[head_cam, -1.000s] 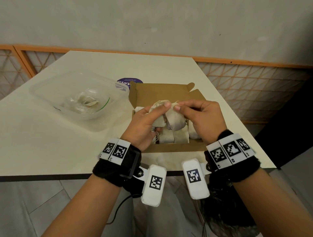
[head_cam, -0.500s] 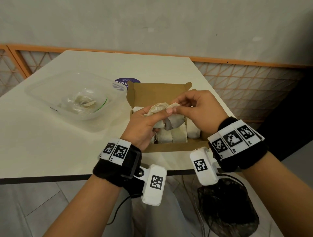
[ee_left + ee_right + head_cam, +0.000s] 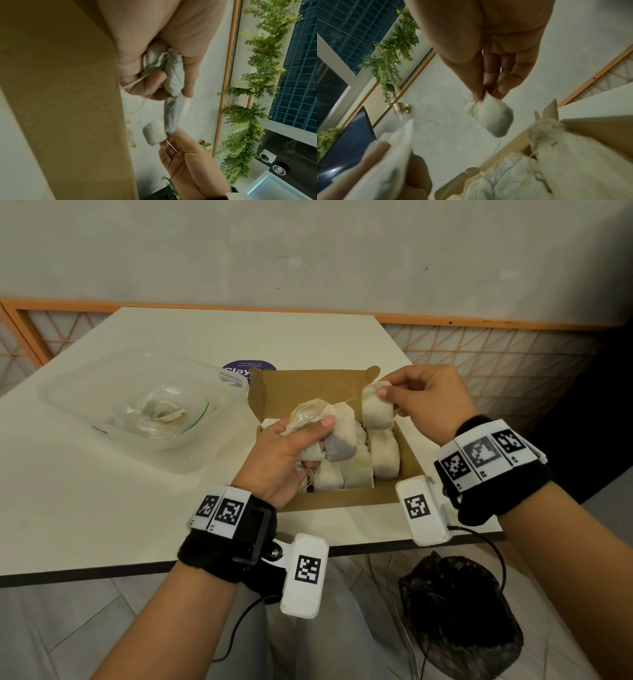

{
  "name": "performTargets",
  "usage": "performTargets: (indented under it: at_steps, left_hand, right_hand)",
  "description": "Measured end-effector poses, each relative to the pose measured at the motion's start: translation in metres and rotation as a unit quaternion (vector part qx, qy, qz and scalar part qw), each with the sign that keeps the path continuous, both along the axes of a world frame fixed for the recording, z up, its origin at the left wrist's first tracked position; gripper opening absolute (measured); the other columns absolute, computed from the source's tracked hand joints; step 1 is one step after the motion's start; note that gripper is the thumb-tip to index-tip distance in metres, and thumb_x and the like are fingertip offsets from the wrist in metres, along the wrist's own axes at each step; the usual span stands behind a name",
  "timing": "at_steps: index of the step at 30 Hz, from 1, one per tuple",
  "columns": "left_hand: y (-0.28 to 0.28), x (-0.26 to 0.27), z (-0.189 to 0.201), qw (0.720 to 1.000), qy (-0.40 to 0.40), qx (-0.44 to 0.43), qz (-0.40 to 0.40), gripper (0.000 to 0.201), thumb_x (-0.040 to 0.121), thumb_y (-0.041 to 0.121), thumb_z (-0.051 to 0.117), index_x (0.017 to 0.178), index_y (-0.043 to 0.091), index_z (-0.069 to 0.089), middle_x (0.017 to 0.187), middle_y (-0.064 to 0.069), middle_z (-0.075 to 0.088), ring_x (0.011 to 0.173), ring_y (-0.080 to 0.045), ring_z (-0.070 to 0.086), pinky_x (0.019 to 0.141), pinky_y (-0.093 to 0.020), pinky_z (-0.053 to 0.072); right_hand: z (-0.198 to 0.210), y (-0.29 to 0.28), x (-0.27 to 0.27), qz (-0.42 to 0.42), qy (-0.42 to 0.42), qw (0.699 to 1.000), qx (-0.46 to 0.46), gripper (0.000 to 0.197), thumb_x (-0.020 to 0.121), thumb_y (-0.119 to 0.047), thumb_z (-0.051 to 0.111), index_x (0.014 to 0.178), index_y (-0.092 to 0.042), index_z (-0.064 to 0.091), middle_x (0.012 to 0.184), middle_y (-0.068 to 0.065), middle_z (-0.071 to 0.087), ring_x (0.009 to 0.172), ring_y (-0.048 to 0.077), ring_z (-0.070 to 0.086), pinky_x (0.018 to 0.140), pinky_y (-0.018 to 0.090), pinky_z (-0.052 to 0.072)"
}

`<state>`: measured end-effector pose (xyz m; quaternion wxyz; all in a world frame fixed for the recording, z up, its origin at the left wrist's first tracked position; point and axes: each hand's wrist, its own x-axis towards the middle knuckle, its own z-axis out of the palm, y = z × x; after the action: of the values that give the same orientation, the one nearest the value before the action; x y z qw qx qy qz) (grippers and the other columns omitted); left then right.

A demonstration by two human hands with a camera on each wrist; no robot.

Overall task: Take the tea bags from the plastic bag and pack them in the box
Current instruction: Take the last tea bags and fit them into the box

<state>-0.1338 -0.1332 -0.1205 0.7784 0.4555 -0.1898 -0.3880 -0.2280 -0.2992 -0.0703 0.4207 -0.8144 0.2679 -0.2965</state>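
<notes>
An open brown cardboard box (image 3: pixel 346 499) stands near the table's front edge, with several white tea bags (image 3: pixel 385 455) packed inside. My left hand (image 3: pixel 291 455) is over the box's left side and grips a bunch of tea bags (image 3: pixel 325 426) with trailing strings; the left wrist view shows that bunch (image 3: pixel 173 75) squeezed between thumb and fingers. My right hand (image 3: pixel 419 400) is above the box's back right corner and pinches a single tea bag (image 3: pixel 376 409) by its top. The same single tea bag (image 3: pixel 494 119) hangs from the fingertips in the right wrist view.
A clear plastic container (image 3: pixel 144 402) holding a crumpled plastic bag (image 3: pixel 161 414) sits on the white table (image 3: pixel 85 491) to the left of the box. A purple round sticker (image 3: pixel 248 368) lies behind the box. A black bag (image 3: pixel 459 621) lies on the floor below the table edge.
My right hand has pulled one tea bag away from the bunch, moving right and back. The left hand stays over the box with the remaining bags.
</notes>
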Motion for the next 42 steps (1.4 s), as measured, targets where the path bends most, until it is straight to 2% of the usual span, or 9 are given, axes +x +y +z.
performTargets:
  at_steps: [3, 5, 8, 14, 17, 22, 24, 26, 42]
  left_hand:
    - [0.002, -0.001, 0.002, 1.000, -0.003, 0.007, -0.012, 0.029, 0.074, 0.013, 0.070, 0.100, 0.001, 0.064, 0.088, -0.009, 0.070, 0.076, -0.017, 0.066, 0.054, -0.018, 0.044]
    - [0.001, -0.003, 0.003, 1.000, 0.002, 0.014, 0.000, 0.044, 0.074, 0.012, 0.075, 0.111, -0.007, 0.061, 0.104, -0.019, 0.066, 0.094, -0.028, 0.060, 0.075, -0.034, 0.040]
    - [0.000, -0.007, 0.006, 1.000, -0.005, 0.021, 0.021, 0.050, 0.071, 0.015, 0.073, 0.115, -0.004, 0.060, 0.110, -0.022, 0.061, 0.101, -0.034, 0.054, 0.084, -0.046, 0.034]
    - [0.000, -0.007, 0.006, 0.999, -0.027, 0.025, 0.022, 0.054, 0.069, 0.015, 0.071, 0.117, -0.007, 0.059, 0.109, -0.022, 0.065, 0.097, -0.031, 0.063, 0.078, -0.037, 0.055]
    - [-0.002, -0.006, 0.004, 0.998, -0.029, 0.030, 0.038, 0.028, 0.074, 0.011, 0.070, 0.100, 0.004, 0.065, 0.098, -0.017, 0.067, 0.092, -0.030, 0.064, 0.080, -0.040, 0.054]
    - [-0.001, -0.007, 0.004, 0.998, -0.036, 0.016, 0.040, 0.028, 0.078, 0.009, 0.069, 0.104, -0.002, 0.063, 0.088, -0.012, 0.070, 0.075, -0.018, 0.069, 0.060, -0.025, 0.055]
    - [0.000, -0.007, 0.006, 0.998, -0.033, 0.002, 0.044, 0.005, 0.085, 0.009, 0.063, 0.088, 0.004, 0.063, 0.069, -0.003, 0.067, 0.057, -0.009, 0.064, 0.048, -0.017, 0.048]
    - [0.000, -0.005, 0.005, 0.997, -0.016, -0.009, 0.078, 0.013, 0.088, 0.013, 0.062, 0.077, 0.013, 0.057, 0.059, 0.003, 0.058, 0.048, -0.004, 0.055, 0.042, -0.014, 0.041]
    - [0.000, 0.000, 0.001, 0.994, 0.020, -0.050, 0.095, 0.015, 0.089, 0.021, 0.061, 0.077, 0.019, 0.053, 0.059, 0.007, 0.058, 0.050, -0.002, 0.056, 0.042, -0.014, 0.040]
  right_hand:
    - [0.002, 0.004, 0.001, 0.031, 0.032, 0.999, 0.019, 0.016, 0.082, -0.010, 0.067, 0.097, -0.005, 0.067, 0.079, 0.006, 0.067, 0.065, 0.010, 0.059, 0.062, 0.019, 0.052]
    - [0.004, 0.013, 0.001, 0.093, 0.050, 0.993, 0.061, 0.007, 0.082, -0.006, 0.067, 0.088, -0.007, 0.066, 0.066, -0.002, 0.066, 0.056, 0.003, 0.058, 0.054, 0.016, 0.050]
    - [0.008, 0.024, -0.001, 0.175, 0.068, 0.978, 0.092, 0.008, 0.083, -0.003, 0.064, 0.083, -0.011, 0.066, 0.064, -0.003, 0.066, 0.058, 0.009, 0.057, 0.054, 0.013, 0.050]
    - [0.011, 0.031, -0.002, 0.214, 0.098, 0.968, 0.083, 0.010, 0.088, -0.007, 0.058, 0.089, -0.008, 0.068, 0.083, 0.015, 0.067, 0.071, 0.022, 0.060, 0.062, 0.017, 0.055]
    - [0.011, 0.032, -0.001, 0.201, 0.087, 0.972, 0.083, 0.019, 0.092, -0.021, 0.054, 0.088, -0.011, 0.069, 0.083, 0.012, 0.070, 0.067, 0.015, 0.066, 0.063, 0.019, 0.055]
    - [0.012, 0.031, 0.005, 0.184, 0.160, 0.959, -0.145, 0.023, 0.083, -0.034, 0.065, 0.096, -0.016, 0.071, 0.084, 0.003, 0.070, 0.075, 0.013, 0.062, 0.073, 0.024, 0.049]
    - [0.018, 0.026, 0.006, 0.155, 0.159, 0.957, -0.187, 0.018, 0.083, -0.028, 0.067, 0.093, -0.014, 0.072, 0.082, 0.000, 0.068, 0.074, 0.012, 0.059, 0.070, 0.021, 0.046]
    - [0.023, 0.017, 0.004, 0.120, 0.175, 0.955, -0.205, 0.016, 0.083, -0.026, 0.067, 0.092, -0.013, 0.070, 0.082, -0.002, 0.065, 0.077, 0.012, 0.058, 0.067, 0.017, 0.043]
    - [0.038, -0.008, -0.033, 0.140, 0.335, 0.903, -0.228, 0.016, 0.081, -0.023, 0.069, 0.096, -0.016, 0.069, 0.083, -0.002, 0.063, 0.067, 0.002, 0.049, 0.062, 0.014, 0.037]
